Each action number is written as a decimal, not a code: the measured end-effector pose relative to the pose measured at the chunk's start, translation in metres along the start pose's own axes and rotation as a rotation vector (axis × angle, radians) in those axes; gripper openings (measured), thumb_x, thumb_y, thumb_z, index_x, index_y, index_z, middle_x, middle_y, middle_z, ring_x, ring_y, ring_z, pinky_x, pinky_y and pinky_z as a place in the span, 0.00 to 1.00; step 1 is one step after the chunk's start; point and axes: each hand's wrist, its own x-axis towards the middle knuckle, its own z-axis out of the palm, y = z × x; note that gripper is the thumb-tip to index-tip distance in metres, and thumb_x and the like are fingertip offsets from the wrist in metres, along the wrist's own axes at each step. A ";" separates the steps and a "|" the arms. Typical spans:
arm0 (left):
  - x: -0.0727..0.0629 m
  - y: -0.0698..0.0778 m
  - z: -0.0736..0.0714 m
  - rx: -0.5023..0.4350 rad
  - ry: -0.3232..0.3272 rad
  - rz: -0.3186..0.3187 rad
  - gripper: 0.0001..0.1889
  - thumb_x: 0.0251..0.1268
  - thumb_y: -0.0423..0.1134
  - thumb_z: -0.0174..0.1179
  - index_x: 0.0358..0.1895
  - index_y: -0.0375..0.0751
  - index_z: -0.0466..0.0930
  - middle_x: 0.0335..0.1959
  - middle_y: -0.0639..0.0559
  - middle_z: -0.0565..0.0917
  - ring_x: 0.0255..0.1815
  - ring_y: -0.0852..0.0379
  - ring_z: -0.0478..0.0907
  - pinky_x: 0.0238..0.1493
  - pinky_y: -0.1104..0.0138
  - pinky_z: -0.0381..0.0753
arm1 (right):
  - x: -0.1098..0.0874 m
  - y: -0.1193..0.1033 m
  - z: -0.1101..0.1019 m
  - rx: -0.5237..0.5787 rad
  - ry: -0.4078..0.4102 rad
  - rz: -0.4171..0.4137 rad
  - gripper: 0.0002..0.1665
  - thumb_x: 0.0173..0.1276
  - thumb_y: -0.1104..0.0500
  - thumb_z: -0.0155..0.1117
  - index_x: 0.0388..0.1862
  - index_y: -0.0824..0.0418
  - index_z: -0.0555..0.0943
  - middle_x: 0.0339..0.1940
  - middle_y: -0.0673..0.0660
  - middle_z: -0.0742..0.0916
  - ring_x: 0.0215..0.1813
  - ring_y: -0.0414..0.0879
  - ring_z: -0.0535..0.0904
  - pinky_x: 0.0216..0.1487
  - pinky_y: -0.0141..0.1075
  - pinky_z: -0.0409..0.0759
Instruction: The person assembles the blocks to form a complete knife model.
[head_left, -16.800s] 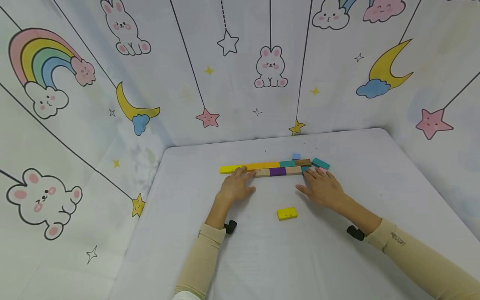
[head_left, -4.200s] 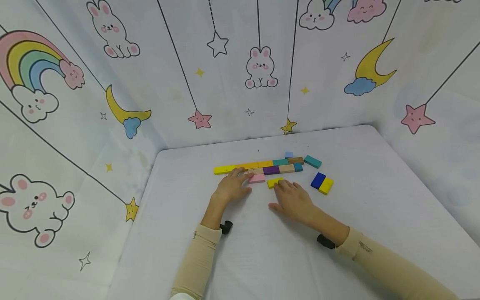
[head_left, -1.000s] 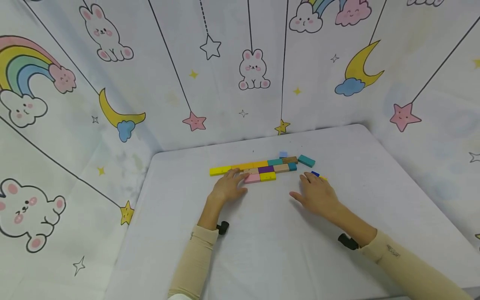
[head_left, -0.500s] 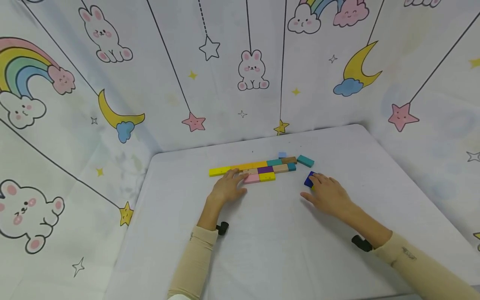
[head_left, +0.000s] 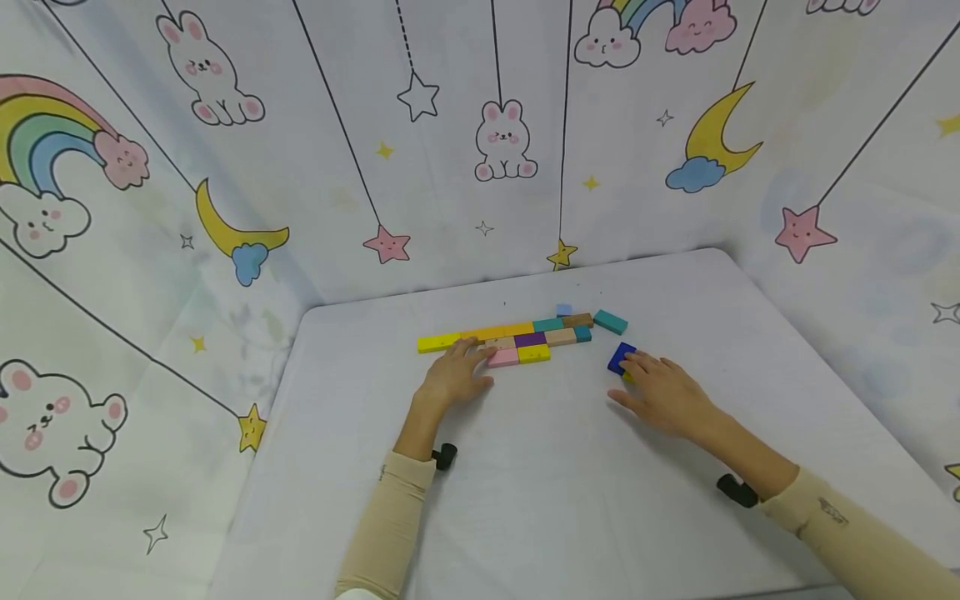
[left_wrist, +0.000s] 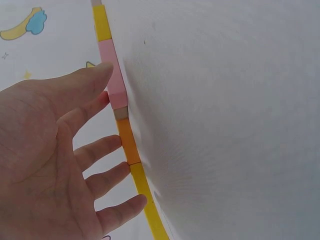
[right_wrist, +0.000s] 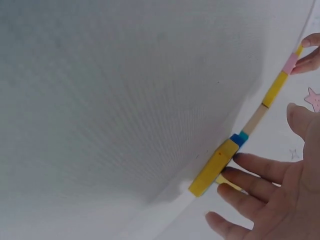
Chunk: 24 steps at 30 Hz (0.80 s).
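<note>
Small coloured wooden blocks lie in rows on the white table. My left hand [head_left: 450, 375] rests with extended fingers at the rows' left part, its fingertips touching blocks; the thumb is near the pink block [head_left: 503, 357]. Right of the pink block, end to end, is a yellow block [head_left: 534, 354]. Behind them run a row with a purple block [head_left: 530, 339] and a longer row with orange blocks [head_left: 517, 329]. My right hand [head_left: 667, 398], fingers spread and fairly straight, touches a blue block [head_left: 620, 357] and a yellow block [right_wrist: 215, 167], which it partly covers.
A loose teal block [head_left: 611, 322] lies at an angle right of the back row. Behind that row is a small light blue block [head_left: 564, 310]. A cartoon-printed cloth wall [head_left: 450, 183] rises behind the white tabletop [head_left: 525, 500].
Over the earlier frames, the pink and yellow blocks come to lie in a front row. The right hand then moves right onto the blue and yellow blocks. The left hand stays at the rows.
</note>
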 end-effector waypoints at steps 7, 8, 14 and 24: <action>-0.001 0.000 -0.001 0.009 0.001 0.004 0.34 0.77 0.52 0.61 0.82 0.59 0.63 0.84 0.45 0.57 0.84 0.41 0.52 0.79 0.43 0.60 | -0.002 0.001 0.001 0.008 0.035 -0.053 0.34 0.78 0.43 0.63 0.68 0.68 0.79 0.70 0.70 0.80 0.74 0.70 0.70 0.71 0.69 0.68; -0.001 0.001 -0.001 0.009 0.005 0.006 0.34 0.77 0.52 0.61 0.82 0.59 0.63 0.84 0.45 0.57 0.84 0.41 0.52 0.79 0.43 0.60 | -0.002 0.002 0.001 0.008 0.043 -0.061 0.34 0.78 0.43 0.64 0.68 0.68 0.79 0.70 0.70 0.80 0.74 0.70 0.70 0.71 0.69 0.68; -0.002 0.001 -0.001 0.016 0.016 0.012 0.33 0.77 0.51 0.61 0.82 0.58 0.64 0.84 0.44 0.58 0.84 0.40 0.53 0.79 0.43 0.62 | 0.000 0.003 0.009 -0.035 0.073 -0.109 0.36 0.74 0.41 0.67 0.69 0.65 0.80 0.69 0.69 0.81 0.74 0.69 0.71 0.69 0.68 0.70; -0.001 0.000 0.000 0.013 0.015 0.007 0.33 0.77 0.52 0.60 0.82 0.58 0.63 0.84 0.44 0.58 0.84 0.41 0.53 0.79 0.43 0.61 | 0.001 -0.002 0.015 -0.068 0.066 -0.145 0.40 0.72 0.39 0.69 0.72 0.66 0.78 0.69 0.70 0.79 0.74 0.67 0.71 0.70 0.66 0.72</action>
